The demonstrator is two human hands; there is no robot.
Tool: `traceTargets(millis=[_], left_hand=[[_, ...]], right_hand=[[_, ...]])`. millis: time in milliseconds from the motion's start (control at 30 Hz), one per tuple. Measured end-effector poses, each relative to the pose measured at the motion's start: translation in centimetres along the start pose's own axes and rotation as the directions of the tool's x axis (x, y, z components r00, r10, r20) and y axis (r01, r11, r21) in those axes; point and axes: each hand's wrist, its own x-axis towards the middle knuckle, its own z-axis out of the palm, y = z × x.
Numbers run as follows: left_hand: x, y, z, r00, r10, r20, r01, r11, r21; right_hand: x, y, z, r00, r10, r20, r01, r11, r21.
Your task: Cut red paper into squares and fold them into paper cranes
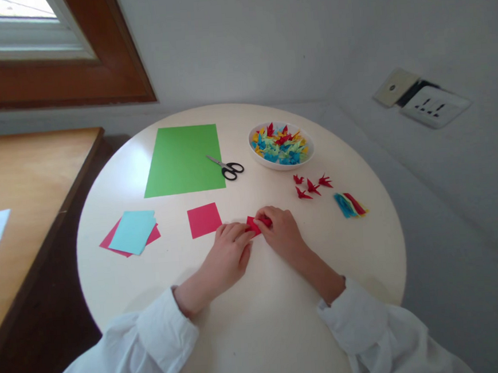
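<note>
A small piece of red folding paper (254, 226), partly folded, lies at the middle of the round white table. My left hand (229, 251) pinches its left edge with closed fingers. From the right, my right hand (282, 233) grips the opposite side, thumb and fingertips pressed on the fold. Much of the paper is covered by my fingers. Just left of my left hand lies a flat red paper square (204, 220). Several small red paper cranes (312, 187) sit beyond my right hand.
A white bowl (261, 163) of colourful paper cranes stands at the back right. Black-handled scissors (230, 169) overlap a green sheet (182, 160). Light blue paper (132, 232) rests on red paper (114, 238) at left. Folded coloured strips (350, 205) lie at right, near the wall.
</note>
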Motion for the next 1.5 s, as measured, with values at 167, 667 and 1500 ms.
traceTargets(millis=[167,667,1500], left_hand=[[0.0,0.02,0.1,1.0,-0.005,0.003,0.005,1.0,0.014],[-0.01,-0.03,0.48,1.0,0.001,0.021,-0.002,0.998,0.059],[-0.07,-0.13,0.99,0.999,0.01,0.037,-0.015,0.992,0.123]], right_hand=[[-0.05,0.04,0.02,1.0,-0.001,0.004,0.001,1.0,-0.006],[-0.06,-0.03,-0.03,1.0,-0.012,-0.001,0.012,0.999,-0.035],[0.03,-0.13,0.0,1.0,-0.012,0.005,0.012,0.999,-0.034]])
